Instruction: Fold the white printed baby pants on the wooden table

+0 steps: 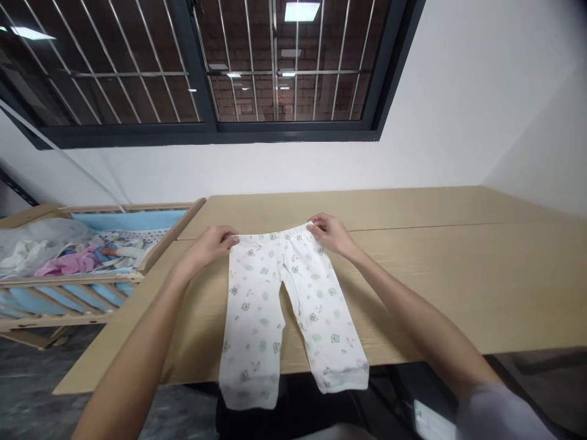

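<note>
A pair of small white pants [257,293] with a green and grey print is spread out in front of me, waistband away from me. My left hand [215,244] pinches the left corner of the waistband. At the right corner, my right hand [331,233] grips the waistband between thumb and fingers. Both legs of the pants point toward me, and their cuffs reach past the near edge of the table [435,269]. How much of the fabric rests on the tabletop I cannot tell.
To the left stands a wooden crib [172,235] with a blue lining, holding heaped clothes [76,260] in pink and white. Behind the table rise a white wall [293,168] and a dark-framed window [293,131] with metal bars. A white object [431,421] shows below the table at right.
</note>
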Available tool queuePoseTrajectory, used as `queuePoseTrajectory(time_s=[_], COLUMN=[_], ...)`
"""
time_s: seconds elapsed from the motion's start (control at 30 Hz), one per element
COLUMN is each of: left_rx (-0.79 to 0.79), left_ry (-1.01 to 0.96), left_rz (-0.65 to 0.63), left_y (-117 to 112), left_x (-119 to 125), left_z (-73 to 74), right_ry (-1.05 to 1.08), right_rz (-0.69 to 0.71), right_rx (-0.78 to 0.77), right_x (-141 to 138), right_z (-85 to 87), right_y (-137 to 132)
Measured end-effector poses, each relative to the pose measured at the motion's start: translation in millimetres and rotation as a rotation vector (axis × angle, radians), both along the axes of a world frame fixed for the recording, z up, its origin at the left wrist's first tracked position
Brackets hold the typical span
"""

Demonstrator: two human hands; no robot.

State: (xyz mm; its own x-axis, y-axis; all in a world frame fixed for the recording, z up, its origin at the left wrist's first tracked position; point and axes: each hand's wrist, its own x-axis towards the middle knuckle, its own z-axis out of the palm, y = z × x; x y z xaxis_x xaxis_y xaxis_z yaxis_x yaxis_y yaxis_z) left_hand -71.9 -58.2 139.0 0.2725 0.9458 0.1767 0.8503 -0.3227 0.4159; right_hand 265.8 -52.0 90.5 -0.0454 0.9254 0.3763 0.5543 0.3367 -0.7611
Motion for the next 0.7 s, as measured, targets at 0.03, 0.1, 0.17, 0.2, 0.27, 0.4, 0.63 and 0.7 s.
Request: queuePoseTrajectory(time_s=[0.03,0.1,0.17,0.2,0.27,0.4,0.63,0.7], left_rx=[-0.012,-0.042,-0.060,-0.064,-0.070,-0.068,-0.028,-0.079], left_ry=[0.047,0.128,0.155,0.163,0.184,0.232,0.318,0.323], left_rz=[0.007,0.037,0.106,0.135,0.183,0.215,0.116,-0.019], left_y=[13.7,38.0,56.5,63.3,72.3,71.9,-14.6,-59.5], left_x=[5.5,18.0,31.6,38.3,50.6,71.0,137.8,163.0], left_z=[-7.5,-22.0,-34.4,-39.3,-45.9,-46.0,-43.4,-53.8], right_ry=[-0.021,-0.069,-0.110,-0.125,-0.147,-0.188,-0.204,-0.203], right_rz=[-0.017,-0.061,-0.108,-0.130,-0.165,-0.210,-0.208,-0.187], right_rx=[-0.025,-0.075,-0.114,-0.129,-0.153,-0.221,-0.303,-0.306], right_x=[0.5,0.4,-0.6,-1.1,-2.2,-3.7,5.2,11.7], right_z=[-9.1,-26.8,-42.0,-48.5,-59.6,-77.5,-93.2,-95.2], right_y=[13.7,39.9,62.9,72.7,88.8,109.0,122.9,123.6])
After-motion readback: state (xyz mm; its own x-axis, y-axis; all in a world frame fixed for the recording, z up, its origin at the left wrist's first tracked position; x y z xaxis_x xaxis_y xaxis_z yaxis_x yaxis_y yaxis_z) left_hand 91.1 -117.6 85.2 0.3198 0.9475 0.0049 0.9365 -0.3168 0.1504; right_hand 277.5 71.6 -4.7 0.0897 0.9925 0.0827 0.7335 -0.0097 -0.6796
